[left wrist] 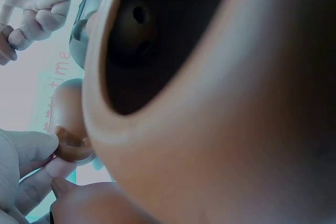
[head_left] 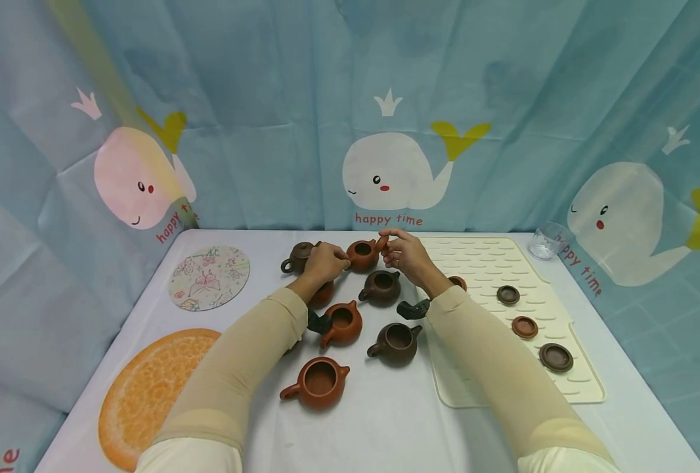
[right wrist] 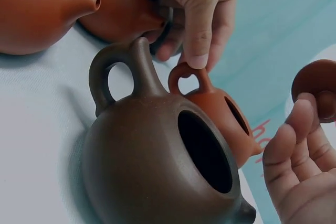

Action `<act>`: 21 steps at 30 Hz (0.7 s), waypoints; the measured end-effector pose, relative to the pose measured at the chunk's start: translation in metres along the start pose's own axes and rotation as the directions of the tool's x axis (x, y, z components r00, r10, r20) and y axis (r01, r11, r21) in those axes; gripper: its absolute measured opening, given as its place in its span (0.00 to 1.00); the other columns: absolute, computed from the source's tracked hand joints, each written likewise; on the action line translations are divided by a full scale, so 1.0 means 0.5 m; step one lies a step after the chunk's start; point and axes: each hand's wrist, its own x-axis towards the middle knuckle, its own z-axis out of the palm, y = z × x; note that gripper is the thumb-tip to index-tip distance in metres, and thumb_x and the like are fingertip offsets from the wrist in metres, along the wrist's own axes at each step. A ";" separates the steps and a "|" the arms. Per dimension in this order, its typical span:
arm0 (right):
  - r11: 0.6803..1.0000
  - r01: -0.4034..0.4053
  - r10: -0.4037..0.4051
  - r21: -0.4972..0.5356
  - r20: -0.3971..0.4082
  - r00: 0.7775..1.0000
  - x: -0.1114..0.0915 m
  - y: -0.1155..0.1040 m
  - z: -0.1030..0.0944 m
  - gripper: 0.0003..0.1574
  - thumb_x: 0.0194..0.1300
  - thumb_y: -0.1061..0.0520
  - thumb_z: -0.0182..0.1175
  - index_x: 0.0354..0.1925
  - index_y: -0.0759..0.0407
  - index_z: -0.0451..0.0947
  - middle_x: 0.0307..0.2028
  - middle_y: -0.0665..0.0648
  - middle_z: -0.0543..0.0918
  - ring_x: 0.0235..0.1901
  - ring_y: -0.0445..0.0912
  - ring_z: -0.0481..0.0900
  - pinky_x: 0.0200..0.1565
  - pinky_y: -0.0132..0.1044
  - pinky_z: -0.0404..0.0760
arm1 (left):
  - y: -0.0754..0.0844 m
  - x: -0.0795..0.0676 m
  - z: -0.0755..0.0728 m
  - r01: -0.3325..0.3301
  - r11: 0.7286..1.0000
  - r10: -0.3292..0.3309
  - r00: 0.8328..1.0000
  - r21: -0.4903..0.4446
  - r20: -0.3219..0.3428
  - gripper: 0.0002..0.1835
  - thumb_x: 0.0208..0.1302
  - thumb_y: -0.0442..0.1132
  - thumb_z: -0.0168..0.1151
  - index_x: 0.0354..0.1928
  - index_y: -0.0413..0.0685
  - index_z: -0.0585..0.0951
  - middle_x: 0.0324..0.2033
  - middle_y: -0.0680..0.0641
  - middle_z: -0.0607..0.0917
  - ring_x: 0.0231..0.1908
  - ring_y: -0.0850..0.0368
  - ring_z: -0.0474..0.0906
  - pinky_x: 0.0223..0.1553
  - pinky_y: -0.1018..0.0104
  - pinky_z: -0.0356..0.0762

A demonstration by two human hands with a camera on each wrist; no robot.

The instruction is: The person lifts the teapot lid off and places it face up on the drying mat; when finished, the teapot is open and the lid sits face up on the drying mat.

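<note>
At the back of the table my left hand [head_left: 326, 261] pinches the handle of a small reddish-brown clay teapot [head_left: 362, 257], whose top is uncovered. Just right of it, a matching teapot lid [head_left: 382, 244] is raised in the fingers of my right hand [head_left: 408, 257]. The right wrist view shows this lid [right wrist: 317, 85] tilted on its edge, with its hollow underside visible. A dark brown teapot [right wrist: 142, 145] without a lid stands close in front of the reddish one. Beside my left hand sits another dark teapot [head_left: 303, 251], partly covered by the fingers.
Nearer me stand several open teapots, among them a red one [head_left: 320, 383] and a dark one [head_left: 398, 343]. On the right, a cream tray [head_left: 474, 387] bears several lids, including a dark lid [head_left: 556, 357]. A clear glass [head_left: 546, 243] and orange-slice mat [head_left: 149, 387] flank the area.
</note>
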 end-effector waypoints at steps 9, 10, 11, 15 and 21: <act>0.998 0.032 -0.031 -0.049 0.018 0.999 -0.005 -0.001 -0.006 0.19 0.66 0.63 0.61 0.51 0.63 0.66 0.48 0.81 0.73 0.28 0.49 0.79 0.30 0.37 0.76 | 0.003 0.000 -0.001 0.005 1.000 -0.005 1.000 -0.011 0.007 0.04 0.61 0.41 0.67 0.34 0.51 0.88 0.34 0.51 0.85 0.43 0.52 0.77 0.50 0.55 0.72; 0.997 0.038 -0.037 -0.067 0.021 0.999 -0.006 -0.002 -0.007 0.20 0.66 0.63 0.62 0.52 0.64 0.66 0.50 0.82 0.72 0.29 0.50 0.80 0.30 0.36 0.77 | 0.003 0.000 -0.001 0.006 1.000 -0.006 1.000 -0.013 0.007 0.04 0.61 0.41 0.67 0.34 0.50 0.88 0.34 0.51 0.85 0.43 0.52 0.77 0.49 0.55 0.72; 0.996 0.043 -0.041 -0.083 0.023 0.999 -0.007 -0.003 -0.008 0.22 0.65 0.63 0.62 0.54 0.64 0.66 0.51 0.81 0.73 0.29 0.50 0.80 0.31 0.37 0.77 | 0.004 0.000 -0.001 0.008 1.000 -0.008 1.000 -0.015 0.007 0.04 0.62 0.41 0.67 0.34 0.50 0.88 0.33 0.52 0.85 0.43 0.52 0.77 0.49 0.55 0.72; 0.986 0.052 -0.049 -0.159 0.024 0.999 -0.011 -0.007 -0.014 0.28 0.65 0.62 0.64 0.61 0.63 0.68 0.51 0.73 0.77 0.33 0.51 0.81 0.32 0.36 0.78 | 0.004 0.001 -0.002 0.010 1.000 -0.010 1.000 -0.019 0.004 0.04 0.62 0.41 0.67 0.34 0.50 0.88 0.32 0.52 0.85 0.42 0.53 0.77 0.49 0.55 0.72; 0.963 0.063 -0.061 -0.262 0.016 0.998 -0.020 -0.007 -0.020 0.30 0.63 0.64 0.65 0.61 0.63 0.69 0.49 0.64 0.80 0.36 0.52 0.82 0.37 0.43 0.78 | 0.003 0.001 -0.001 0.011 1.000 -0.011 1.000 -0.010 0.009 0.04 0.62 0.41 0.67 0.35 0.50 0.88 0.34 0.51 0.85 0.43 0.52 0.77 0.49 0.55 0.71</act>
